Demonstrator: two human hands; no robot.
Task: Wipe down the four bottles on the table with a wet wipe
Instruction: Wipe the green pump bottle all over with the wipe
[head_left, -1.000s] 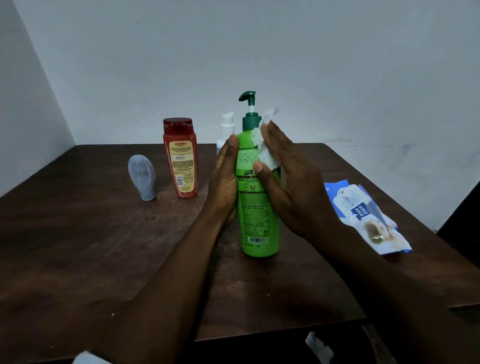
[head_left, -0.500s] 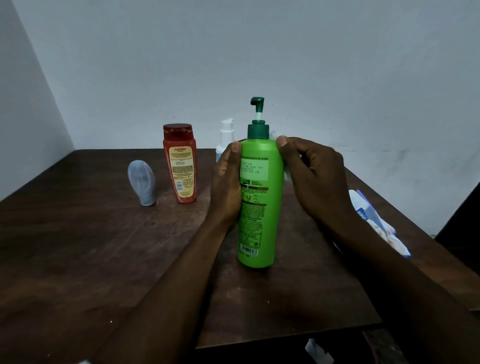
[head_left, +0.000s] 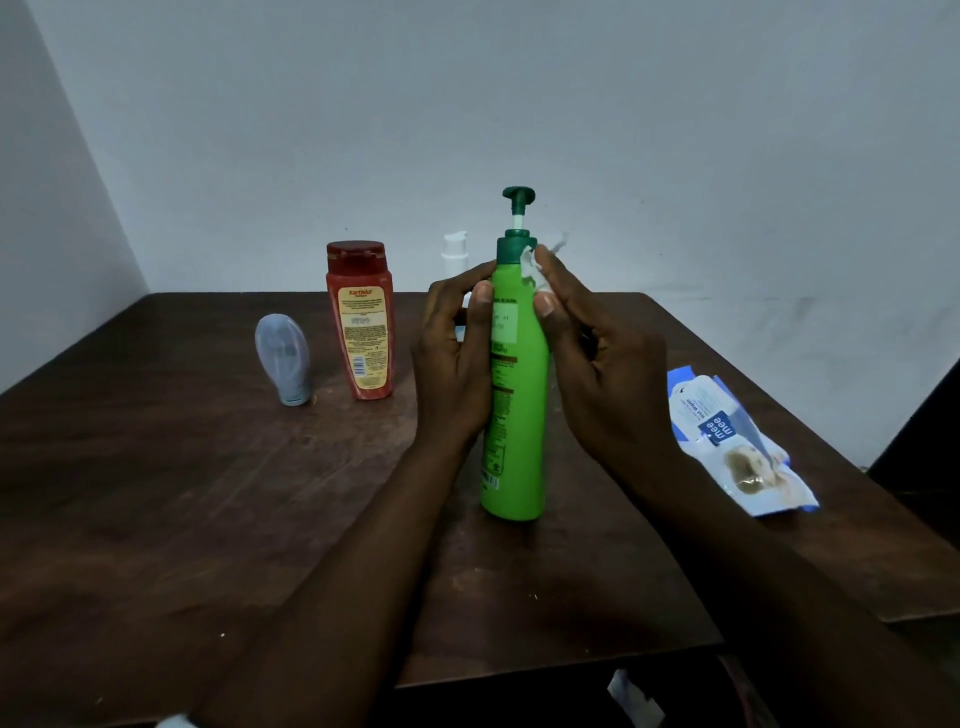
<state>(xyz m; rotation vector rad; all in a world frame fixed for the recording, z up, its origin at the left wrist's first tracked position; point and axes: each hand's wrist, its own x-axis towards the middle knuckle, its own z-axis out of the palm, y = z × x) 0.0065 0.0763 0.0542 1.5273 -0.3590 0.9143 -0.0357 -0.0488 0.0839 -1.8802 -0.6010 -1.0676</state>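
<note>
The red plastic bottle (head_left: 361, 322) reads "Karthika", the blue-and-white wipes pack (head_left: 737, 441) "mee mee". Mid dark wooden table (head_left: 208, 493), the left hand (head_left: 452, 364) grips the upright green pump bottle (head_left: 519, 415); the right hand (head_left: 597, 364) pinches a white wet wipe (head_left: 532, 273) against its shoulder.

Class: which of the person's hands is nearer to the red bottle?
Left. The left hand sits just right of the red bottle, not touching it, gripping the green bottle; the right hand lies farther right, beyond the green bottle, holding a white wipe.

single head view, looks forward and down, close over table (head_left: 208, 519), facing wall corner.
</note>
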